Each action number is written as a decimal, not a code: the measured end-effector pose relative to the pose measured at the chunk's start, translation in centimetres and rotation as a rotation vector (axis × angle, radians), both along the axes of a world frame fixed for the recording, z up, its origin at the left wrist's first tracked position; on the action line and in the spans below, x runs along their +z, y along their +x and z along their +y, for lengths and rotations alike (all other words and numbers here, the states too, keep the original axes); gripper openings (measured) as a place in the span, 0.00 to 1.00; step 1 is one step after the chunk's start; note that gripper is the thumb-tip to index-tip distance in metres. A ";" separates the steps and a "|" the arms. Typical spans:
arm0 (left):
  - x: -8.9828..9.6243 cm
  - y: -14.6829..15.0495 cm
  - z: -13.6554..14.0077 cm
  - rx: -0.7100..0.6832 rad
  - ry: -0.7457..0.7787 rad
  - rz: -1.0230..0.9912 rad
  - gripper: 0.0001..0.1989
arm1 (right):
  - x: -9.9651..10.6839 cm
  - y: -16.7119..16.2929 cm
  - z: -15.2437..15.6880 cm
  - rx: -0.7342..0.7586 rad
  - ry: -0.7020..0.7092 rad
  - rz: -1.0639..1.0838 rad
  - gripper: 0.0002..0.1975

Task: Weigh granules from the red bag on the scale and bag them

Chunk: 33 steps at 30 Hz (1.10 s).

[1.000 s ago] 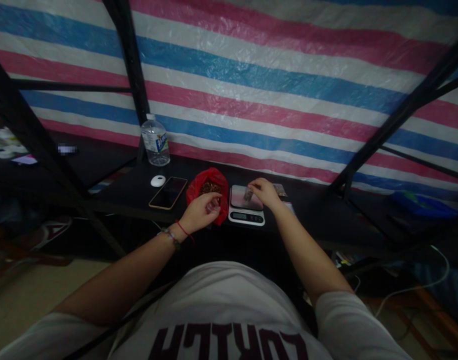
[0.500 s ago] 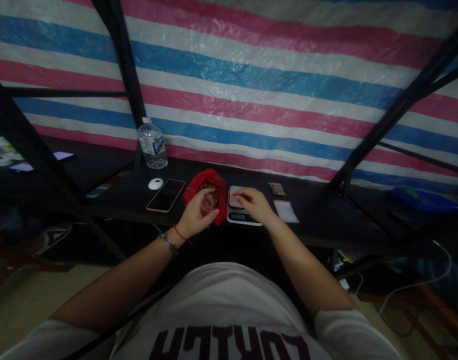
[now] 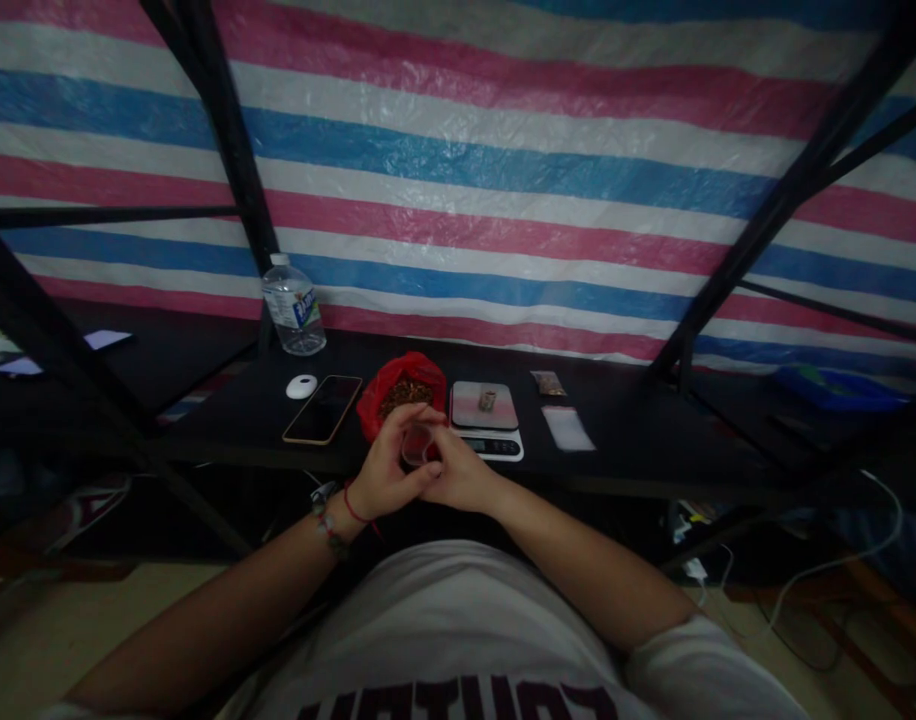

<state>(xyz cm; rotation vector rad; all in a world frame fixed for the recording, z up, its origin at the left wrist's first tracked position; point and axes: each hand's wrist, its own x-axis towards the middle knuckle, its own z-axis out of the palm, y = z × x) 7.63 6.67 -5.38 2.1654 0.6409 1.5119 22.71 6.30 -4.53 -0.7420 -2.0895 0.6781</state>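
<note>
Clear plastic makes the cup (image 3: 416,446) seem light and bendy: hold its sides softly. Left hand (image 3: 383,475) curls round it by the tabletop's (image 3: 630,440) front edge; right hand (image 3: 465,470) hides its grip.

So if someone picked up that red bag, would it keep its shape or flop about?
The red bag would probably flop, since its sides look thin and crumpled. Its mouth is open, so the brown bits inside could well spill if it tipped. They look loose, so they may shift and make it sag.
</note>
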 end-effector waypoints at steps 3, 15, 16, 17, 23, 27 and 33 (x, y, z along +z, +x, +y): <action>0.9 0.0 -0.1 0.043 0.049 0.048 0.24 | 0.2 0.5 -0.2 -0.016 -0.045 0.035 0.24; 4.3 -1.8 -0.8 0.039 0.310 0.599 0.05 | 1.7 3.8 -1.3 0.255 -0.421 -0.172 0.17; 4.5 -1.7 -0.9 -0.007 0.280 0.645 0.06 | 1.7 3.9 -1.3 0.290 -0.446 -0.157 0.18; 4.7 -1.6 -1.0 -0.043 0.242 0.677 0.06 | 1.6 3.9 -1.3 0.330 -0.474 -0.126 0.18; 5.4 -1.3 -1.3 -0.152 0.133 0.657 0.08 | 0.2 3.6 -0.8 0.386 -0.786 0.255 0.25; 5.5 -1.3 -1.6 -0.161 0.176 0.594 0.07 | 0.1 3.3 -0.5 0.365 -0.826 0.394 0.24; 6.3 -2.3 0.6 0.165 0.024 0.474 0.12 | 1.0 5.2 -0.4 0.332 -0.965 0.486 0.17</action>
